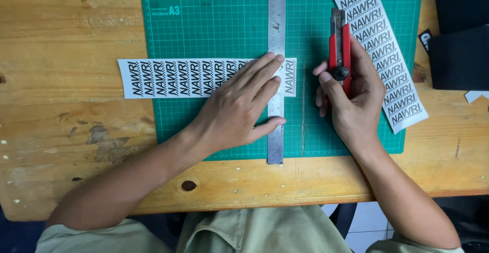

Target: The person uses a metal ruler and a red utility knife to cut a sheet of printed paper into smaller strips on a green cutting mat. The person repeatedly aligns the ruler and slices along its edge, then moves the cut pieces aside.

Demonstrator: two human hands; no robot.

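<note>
- A worn wooden worktop point(61, 39), scuffed and stained, carried a green gridded cutting mat point(214, 24); dark fabric point(461, 34) lay at the far right edge.
- The left hand point(239, 108) lay flat with fingers spread, gripping nothing, pressing a steel ruler point(276, 13) down across a white printed paper strip point(163, 78).
- That strip lay lengthways on the mat, its left end overhanging onto the wood and its right end poking out just beyond the ruler.
- The right hand point(351, 100) was closed around a red utility knife point(340, 44), thumb near the round lock wheel, the knife held just to the right of the ruler and not touching it.
- A second printed strip point(387, 54) lay diagonally on the right side of the mat, partly under the right hand.
- Handling, as a judgement: the paper looked light, thin and floppy, likely to slide or buckle unless pinned flat, so a broad palm-and-finger press close to the cut line suited it better than a pinch at the edge.
- The ruler looked stiff and smooth, apt to skate on glossy paper; pressure spread along its length seemed wise.
- The knife looked rigid and best held by its red body, fingers clear of the blade end.
- Count: two strips, one ruler, one knife, one mat, two hands.
</note>
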